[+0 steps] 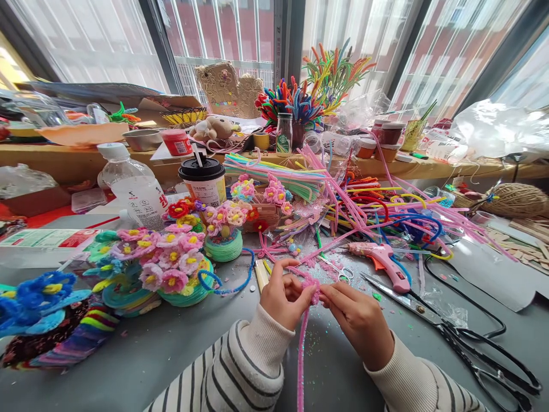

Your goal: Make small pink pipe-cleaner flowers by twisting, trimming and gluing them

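Note:
My left hand (283, 298) and my right hand (359, 321) meet over the grey table (171, 349), both pinching a pink pipe cleaner (302, 343). Its upper end is curled into a small loop between my fingertips, and its long tail hangs down toward me between my striped sleeves. A pink glue gun (383, 261) lies just beyond my right hand. Black-handled scissors (463, 337) lie to the right of it.
Finished pipe-cleaner flower pots (178, 260) stand at the left, with a blue flower (40, 297) nearer the edge. A heap of loose pipe cleaners (364, 200) fills the middle right. A lidded drink cup (203, 180), a plastic bottle (132, 186) and a twine ball (517, 200) stand behind.

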A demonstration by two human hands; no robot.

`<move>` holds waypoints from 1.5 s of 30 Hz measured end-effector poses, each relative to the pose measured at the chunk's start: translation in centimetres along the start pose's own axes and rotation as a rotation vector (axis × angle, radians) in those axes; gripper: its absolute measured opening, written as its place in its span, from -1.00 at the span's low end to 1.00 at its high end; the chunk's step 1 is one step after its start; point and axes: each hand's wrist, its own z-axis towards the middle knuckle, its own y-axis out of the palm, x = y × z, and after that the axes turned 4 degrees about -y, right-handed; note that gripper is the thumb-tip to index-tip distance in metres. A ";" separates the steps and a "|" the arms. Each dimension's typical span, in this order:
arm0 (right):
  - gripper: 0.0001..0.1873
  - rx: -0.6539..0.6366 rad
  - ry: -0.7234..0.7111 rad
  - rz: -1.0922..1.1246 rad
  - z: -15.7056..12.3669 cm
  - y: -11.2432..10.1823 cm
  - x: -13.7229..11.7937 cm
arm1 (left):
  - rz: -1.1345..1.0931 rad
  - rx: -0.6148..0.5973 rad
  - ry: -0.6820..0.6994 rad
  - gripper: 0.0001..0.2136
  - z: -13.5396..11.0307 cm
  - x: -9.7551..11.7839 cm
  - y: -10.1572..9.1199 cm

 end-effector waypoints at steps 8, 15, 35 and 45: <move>-0.76 0.010 0.013 0.009 0.0 0.1 0.0 | -0.007 -0.004 0.015 -0.62 0.0 0.1 0.0; -0.76 -0.001 0.021 0.025 0.1 -0.2 -0.2 | 0.000 0.000 0.038 -0.63 -0.1 0.3 0.0; -0.88 0.050 0.137 0.312 0.1 -0.8 -0.2 | -0.211 -0.046 -0.010 -0.66 -0.2 1.1 0.0; -0.82 0.001 0.271 0.450 0.7 -1.3 -0.7 | -0.230 -0.052 -0.041 -0.62 -0.3 1.5 -0.2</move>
